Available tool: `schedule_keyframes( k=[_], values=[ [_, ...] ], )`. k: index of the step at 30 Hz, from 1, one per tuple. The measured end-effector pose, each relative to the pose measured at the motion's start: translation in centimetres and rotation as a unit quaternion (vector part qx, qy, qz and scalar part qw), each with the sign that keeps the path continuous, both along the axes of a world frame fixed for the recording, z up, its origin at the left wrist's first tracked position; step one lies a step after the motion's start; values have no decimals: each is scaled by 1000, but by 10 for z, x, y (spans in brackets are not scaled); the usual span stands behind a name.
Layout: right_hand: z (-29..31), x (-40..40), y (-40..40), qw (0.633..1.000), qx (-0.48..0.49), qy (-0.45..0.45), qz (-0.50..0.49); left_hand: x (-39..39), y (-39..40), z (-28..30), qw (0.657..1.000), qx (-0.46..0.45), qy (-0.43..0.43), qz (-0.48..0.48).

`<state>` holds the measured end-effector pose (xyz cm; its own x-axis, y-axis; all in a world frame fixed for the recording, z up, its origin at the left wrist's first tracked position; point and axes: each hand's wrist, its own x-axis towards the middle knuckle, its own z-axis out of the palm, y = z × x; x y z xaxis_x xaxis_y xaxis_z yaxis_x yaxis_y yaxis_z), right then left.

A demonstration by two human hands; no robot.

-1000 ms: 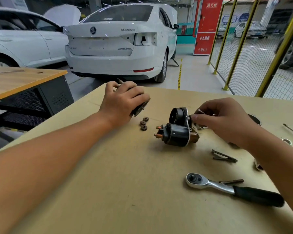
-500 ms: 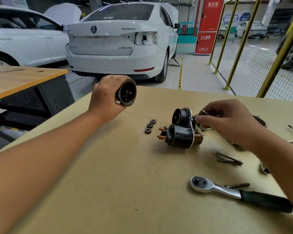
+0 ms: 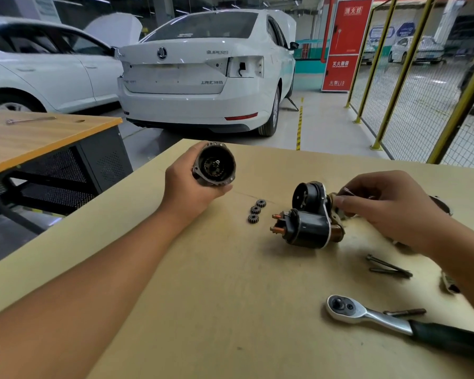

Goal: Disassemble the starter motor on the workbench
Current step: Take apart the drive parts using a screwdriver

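My left hand [image 3: 188,184] grips the dark round motor housing [image 3: 214,166] above the tan counter [image 3: 203,296]; my right hand [image 3: 386,206] pinches the black starter body [image 3: 309,220] lying there.

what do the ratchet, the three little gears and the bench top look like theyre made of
Ratchet: bright polished metal head and shank, likely chromed steel by its shine; the handle is matte black, probably rubber or plastic.
Three small gears: dull dark metal with a brownish tint, perhaps rust or grime.
Bench top: flat matte tan sheet, looks like fibreboard or cardboard; which one is unclear.
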<state>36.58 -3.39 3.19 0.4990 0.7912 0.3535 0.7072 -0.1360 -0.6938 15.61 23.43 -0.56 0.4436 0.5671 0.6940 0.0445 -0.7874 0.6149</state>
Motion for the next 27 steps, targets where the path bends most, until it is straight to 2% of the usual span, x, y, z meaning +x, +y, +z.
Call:
schedule_keyframes(
  k=[3, 6, 11, 23, 27],
  values=[
    [-1, 1, 0, 1000, -5, -5, -2, 3, 2, 0, 997, -64, -48, -16],
    [0, 1, 0, 1000, -6, -11, -2, 3, 6, 2, 979, -173, -103, -25],
    [-1, 0, 2, 1000, -9, -10, 1, -1, 18, 3, 963, -249, -101, -14],
    [-6, -7, 0, 999, -31, -22, -7, 4, 7, 8, 980, -189, 8, -58],
    [-6, -7, 0, 1000, -25, -12, -3, 3, 7, 1, 985, -140, 76, -63]
  ],
)
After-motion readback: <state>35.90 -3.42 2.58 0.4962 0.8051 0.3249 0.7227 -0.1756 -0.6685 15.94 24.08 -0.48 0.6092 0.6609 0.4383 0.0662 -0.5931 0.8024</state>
